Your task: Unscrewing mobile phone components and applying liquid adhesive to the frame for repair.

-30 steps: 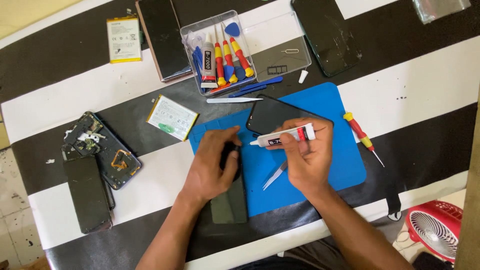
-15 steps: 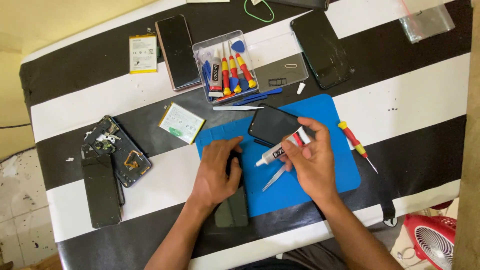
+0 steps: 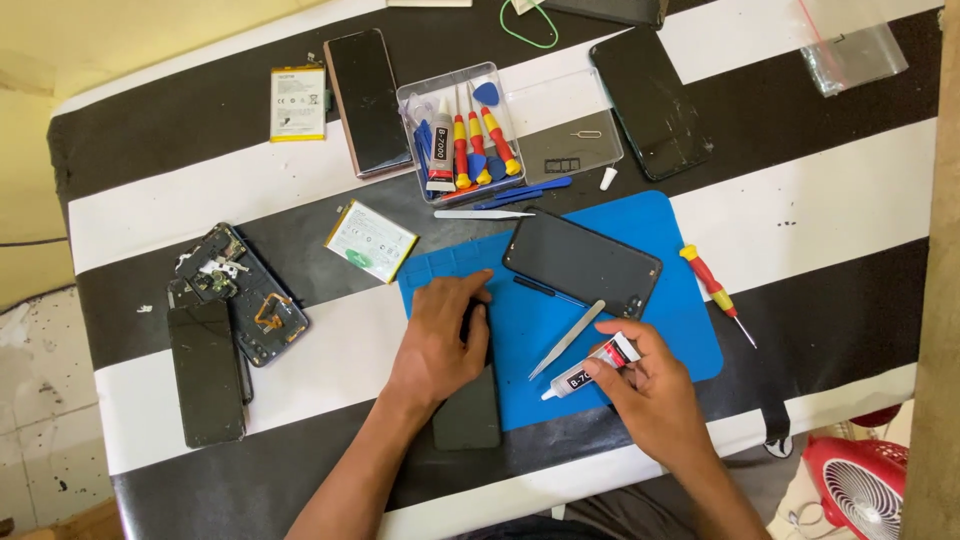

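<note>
My right hand has dropped from above the blue mat to its near edge, w/ the glue tube pinched in the fingers, nozzle aimed left toward the metal tweezers. A sec ago the tube sat higher, over the dark back cover; now that cover lies bare on the mat, nothing over it. So the glue looks pulled back from the cover, not being laid on it right now.

Left hand hasn't shifted much: palm down, fingers curled and pressing the dark phone that straddles the mat's left edge and the striped counter. It pins that phone rather than gripping around it, as far as I can tell.

Around: clear tool tray w/ red-yellow drivers beyond the mat, a loose red-yellow screwdriver just right of the mat, white battery to the left, and an opened phone frame w/ a dark screen panel well off to the left. Red fan at bottom right, off the counter.
</note>
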